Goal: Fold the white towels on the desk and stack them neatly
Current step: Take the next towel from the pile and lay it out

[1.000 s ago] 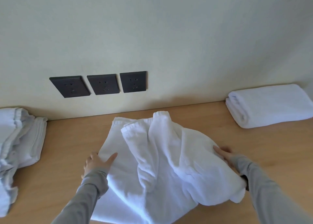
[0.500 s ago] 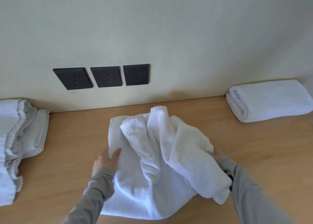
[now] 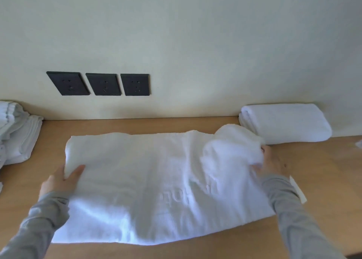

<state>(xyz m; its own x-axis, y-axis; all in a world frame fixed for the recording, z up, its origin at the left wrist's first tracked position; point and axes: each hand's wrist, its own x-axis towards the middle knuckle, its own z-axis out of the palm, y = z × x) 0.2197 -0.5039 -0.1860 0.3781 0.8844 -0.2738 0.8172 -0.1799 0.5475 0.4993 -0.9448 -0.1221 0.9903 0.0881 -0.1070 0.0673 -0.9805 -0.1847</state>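
A white towel point(image 3: 148, 182) lies spread wide across the middle of the wooden desk point(image 3: 323, 180), with raised lettering near its centre. Its right end is bunched up in a blurred lump. My left hand point(image 3: 60, 180) holds the towel's left edge, thumb on top and fingers hidden under the cloth. At the bunched right end my right hand point(image 3: 269, 163) grips the towel. A folded white towel point(image 3: 286, 122) lies at the back right against the wall. Several unfolded white towels point(image 3: 15, 131) are heaped at the left edge.
Three black wall sockets point(image 3: 101, 83) sit on the pale wall above the desk's back edge. A small white tag point(image 3: 297, 189) shows beside my right sleeve. Bare desk surface lies to the right of the spread towel.
The crumpled towel has been pulled out flat and wide across the desk. My right hand moved right with the towel's end; my left hand stayed at the left edge.
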